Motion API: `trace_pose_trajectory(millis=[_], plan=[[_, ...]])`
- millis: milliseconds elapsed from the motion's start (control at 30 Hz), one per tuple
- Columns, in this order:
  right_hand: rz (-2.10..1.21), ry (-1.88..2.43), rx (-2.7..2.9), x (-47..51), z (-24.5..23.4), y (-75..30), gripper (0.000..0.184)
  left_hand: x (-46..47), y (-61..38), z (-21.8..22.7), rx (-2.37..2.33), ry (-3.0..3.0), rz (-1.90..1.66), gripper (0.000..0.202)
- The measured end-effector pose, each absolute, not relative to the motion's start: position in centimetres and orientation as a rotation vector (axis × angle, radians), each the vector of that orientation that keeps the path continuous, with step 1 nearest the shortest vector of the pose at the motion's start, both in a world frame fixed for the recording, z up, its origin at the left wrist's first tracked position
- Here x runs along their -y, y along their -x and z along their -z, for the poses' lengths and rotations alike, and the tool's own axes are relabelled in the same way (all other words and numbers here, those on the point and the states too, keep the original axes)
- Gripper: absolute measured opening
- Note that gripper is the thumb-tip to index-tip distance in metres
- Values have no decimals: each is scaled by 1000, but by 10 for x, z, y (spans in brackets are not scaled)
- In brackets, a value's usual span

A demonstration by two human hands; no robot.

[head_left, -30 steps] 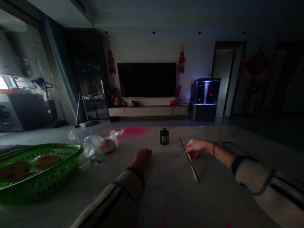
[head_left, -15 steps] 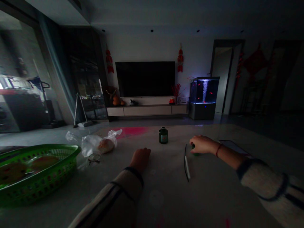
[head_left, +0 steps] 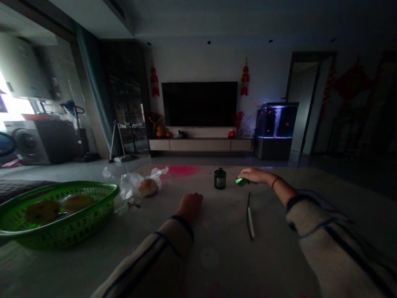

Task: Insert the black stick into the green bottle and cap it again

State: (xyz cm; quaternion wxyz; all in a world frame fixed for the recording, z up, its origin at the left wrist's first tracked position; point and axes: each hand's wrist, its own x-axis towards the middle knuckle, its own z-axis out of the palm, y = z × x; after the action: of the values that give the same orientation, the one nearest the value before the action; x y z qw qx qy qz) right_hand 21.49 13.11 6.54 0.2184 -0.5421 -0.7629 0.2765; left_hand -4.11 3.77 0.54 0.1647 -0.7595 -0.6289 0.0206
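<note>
"What do our containers hold?"

"The green basket (head_left: 77, 229), cut off at the left edge, holds two bread-like rounds (head_left: 42, 212). Our dark green bottle (head_left: 220, 182) stands upright on the worktop (head_left: 220, 223), its contents too dark to make out."

"And our hands?"

"Our right hand (head_left: 253, 175) grips a small shiny green piece (head_left: 240, 181), perhaps a cap, near the bottle but apart from it. Our left hand (head_left: 190, 207) rests on the worktop; its fingertips are hidden, so we cannot tell whether it is open or closed."

Dim room: wall-mounted television (head_left: 200, 104), glowing aquarium (head_left: 276, 122), pale wall (head_left: 198, 62).
</note>
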Motion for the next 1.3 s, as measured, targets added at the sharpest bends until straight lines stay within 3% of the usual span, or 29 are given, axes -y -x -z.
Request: trace_pose_trajectory(millis=[133,400,567,1300], plan=[[-942,1227,1678,-153,-72,-176,20,-37,42,-6,1772,2171,-64,25],[-744,1047,1507,-192,-38,-124,47,-39,43,-5,1761,2180,-70,26],[-706,937,1644,-200,-17,-121,36,-40,43,-4,1780,2187,-66,27],[-642,1073,1680,-204,-3,-129,38,-41,42,-4,1796,2194,-62,27]])
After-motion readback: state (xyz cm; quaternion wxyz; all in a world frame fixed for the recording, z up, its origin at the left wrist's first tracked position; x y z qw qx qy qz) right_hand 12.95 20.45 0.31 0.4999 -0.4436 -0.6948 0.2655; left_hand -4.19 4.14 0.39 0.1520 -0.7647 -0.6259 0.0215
